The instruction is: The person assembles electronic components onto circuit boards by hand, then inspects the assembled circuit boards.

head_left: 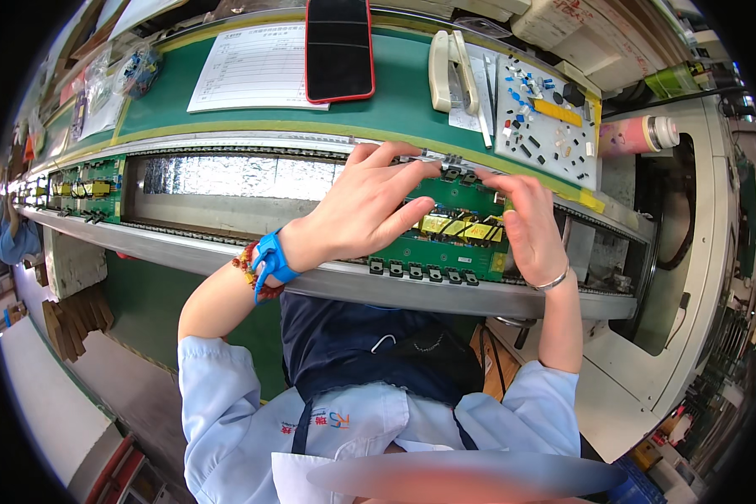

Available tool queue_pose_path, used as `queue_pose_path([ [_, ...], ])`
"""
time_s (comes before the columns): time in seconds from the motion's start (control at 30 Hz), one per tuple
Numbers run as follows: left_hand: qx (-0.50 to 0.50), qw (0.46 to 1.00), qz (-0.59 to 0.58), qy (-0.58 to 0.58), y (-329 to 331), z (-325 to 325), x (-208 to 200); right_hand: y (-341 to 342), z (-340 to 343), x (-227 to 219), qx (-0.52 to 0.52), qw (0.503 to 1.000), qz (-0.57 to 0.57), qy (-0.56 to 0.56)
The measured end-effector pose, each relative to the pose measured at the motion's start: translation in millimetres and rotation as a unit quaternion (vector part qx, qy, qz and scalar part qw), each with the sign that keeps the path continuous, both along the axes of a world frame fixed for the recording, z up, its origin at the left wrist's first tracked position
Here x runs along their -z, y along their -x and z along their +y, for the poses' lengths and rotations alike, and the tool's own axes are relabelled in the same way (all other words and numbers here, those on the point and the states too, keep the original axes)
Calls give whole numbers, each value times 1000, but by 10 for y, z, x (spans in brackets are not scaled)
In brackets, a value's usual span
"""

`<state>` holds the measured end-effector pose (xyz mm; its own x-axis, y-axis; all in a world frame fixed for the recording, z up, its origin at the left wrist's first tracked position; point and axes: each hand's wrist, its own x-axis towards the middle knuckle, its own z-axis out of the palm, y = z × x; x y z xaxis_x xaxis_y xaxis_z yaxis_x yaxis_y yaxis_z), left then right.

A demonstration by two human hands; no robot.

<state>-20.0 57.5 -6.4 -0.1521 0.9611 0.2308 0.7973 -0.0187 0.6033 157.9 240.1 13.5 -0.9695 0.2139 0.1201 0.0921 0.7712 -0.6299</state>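
A green circuit board (395,249) with yellow-wrapped parts lies across the conveyor rails in front of me. Small black components (416,272) line its near edge, and more black components (452,175) stand along its far edge. My left hand (365,202) reaches over the board's left side, fingers stretched and apart, fingertips at the far-edge components. At the right end, my right hand (527,227) has its fingers extended, the index fingertip close to that same row. I see nothing held in either hand. The left palm hides part of the board.
A similar circuit board (84,191) sits further left on the conveyor (227,235). Beyond the rail are a phone (340,50), a printed sheet (244,71), a cream-handled tool (439,71), a tray of small parts (521,134) and a pink bottle (634,134). Machine housing (689,302) stands right.
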Motion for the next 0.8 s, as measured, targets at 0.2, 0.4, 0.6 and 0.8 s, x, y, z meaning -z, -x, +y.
queue_pose_path([
  [0.2, -2, 999, 16, -42, -41, 65, -10, 10, 9, -39, -5, 999, -46, -27],
  [0.4, -4, 1000, -16, -23, -5, 74, -22, 3, 101, -11, 24, 1000, -12, 5],
  [0.6, -32, 998, -43, -34, 105, -44, -61, 43, 315, 21, 72, 996, -44, 39],
  [0.8, -41, 998, -25, -36, 102, -112, -25, 86, 366, 177, 63, 998, 6, -24],
])
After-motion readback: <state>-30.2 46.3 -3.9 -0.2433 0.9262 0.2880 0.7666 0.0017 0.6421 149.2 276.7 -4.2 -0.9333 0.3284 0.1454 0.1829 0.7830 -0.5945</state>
